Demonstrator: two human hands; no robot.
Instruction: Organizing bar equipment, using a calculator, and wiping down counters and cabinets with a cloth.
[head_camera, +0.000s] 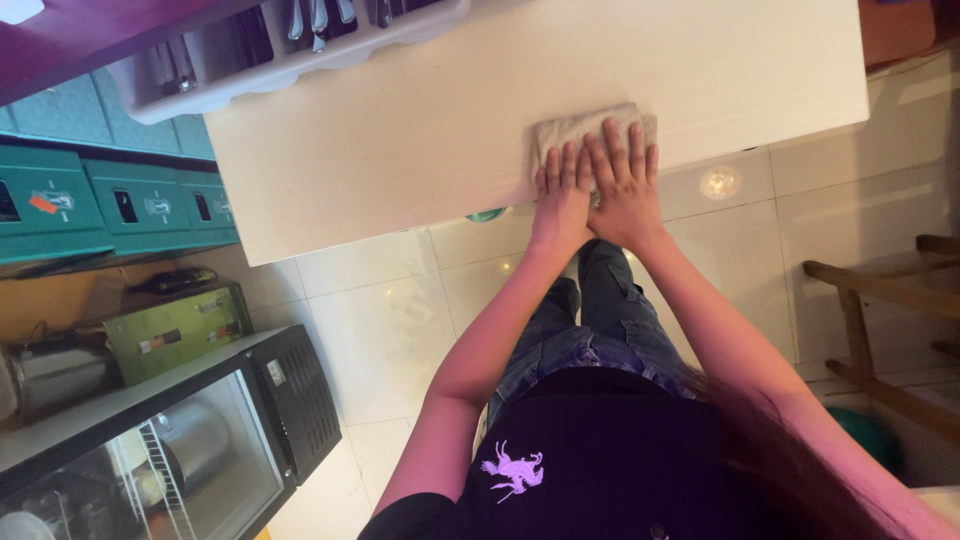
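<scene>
A folded beige cloth (578, 128) lies flat on a pale wooden table (420, 130), close to its near edge. My left hand (561, 197) and my right hand (625, 180) press down on the cloth side by side, palms flat and fingers spread. The right hand partly overlaps the left. The near half of the cloth is hidden under my fingers.
A white cutlery tray (240, 70) with utensils sits at the table's far left. Green crates (110, 195) are stacked at the left. A glass-door cabinet (160, 450) stands lower left, a wooden chair frame (880, 330) at the right. The floor is glossy white tile (380, 330).
</scene>
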